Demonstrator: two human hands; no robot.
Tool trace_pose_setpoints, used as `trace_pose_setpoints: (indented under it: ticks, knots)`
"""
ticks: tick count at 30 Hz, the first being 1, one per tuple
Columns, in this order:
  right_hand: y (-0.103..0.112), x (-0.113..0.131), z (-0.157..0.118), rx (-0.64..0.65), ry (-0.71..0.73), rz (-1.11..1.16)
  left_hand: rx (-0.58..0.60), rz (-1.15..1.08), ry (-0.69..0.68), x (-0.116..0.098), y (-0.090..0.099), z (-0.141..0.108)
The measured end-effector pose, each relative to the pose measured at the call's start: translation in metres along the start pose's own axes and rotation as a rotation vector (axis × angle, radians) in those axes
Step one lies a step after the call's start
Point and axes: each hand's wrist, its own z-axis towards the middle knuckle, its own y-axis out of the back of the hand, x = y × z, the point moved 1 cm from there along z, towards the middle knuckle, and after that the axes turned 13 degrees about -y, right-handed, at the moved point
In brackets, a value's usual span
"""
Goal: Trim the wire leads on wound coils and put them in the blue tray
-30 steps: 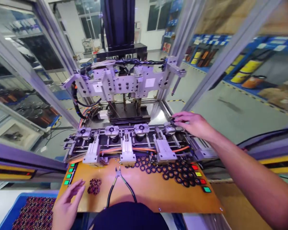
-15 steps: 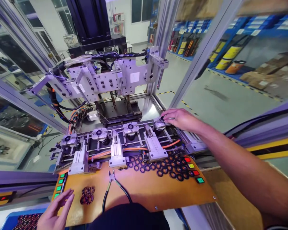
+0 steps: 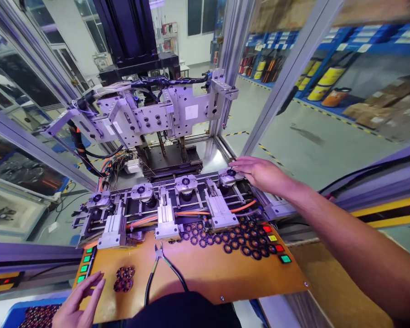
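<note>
Blue at the near left, the bin (image 3: 12,314) holds small dark pieces. Beside it, the left hand (image 3: 71,310) has a loose, bare grip. On the orange worktop (image 3: 212,269), four reddish rings (image 3: 123,279) lie near that hand, then pliers (image 3: 159,254) with spread handles. Black rings (image 3: 242,243) lie bunched on the right. Farther off, the right hand (image 3: 264,175) is at the right-end holder (image 3: 227,178), just beside its black top part (image 3: 231,172). I can't tell if that grip pinches anything.
</note>
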Motion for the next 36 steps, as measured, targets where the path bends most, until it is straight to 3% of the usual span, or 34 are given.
trace_pose_setpoints:
  ticks: [7,15,29,33,36]
  knots:
    - [-0.012,0.004,-0.023,-0.053,0.014,-0.061,-0.010,-0.038,-0.023,0.004,-0.006,-0.001]
    - [-0.017,0.014,-0.022,-0.087,0.004,-0.104,-0.031,-0.054,-0.077,0.010,-0.004,-0.006]
    - [-0.023,0.019,-0.024,-0.108,-0.037,-0.135,-0.070,-0.076,-0.019,0.014,0.000,-0.018]
    - [-0.022,0.017,-0.028,-0.125,-0.049,-0.148,-0.085,-0.079,-0.062,0.015,-0.001,-0.023]
    - [-0.024,0.015,-0.030,-0.146,-0.047,-0.153,-0.104,-0.072,-0.123,0.003,0.008,-0.016]
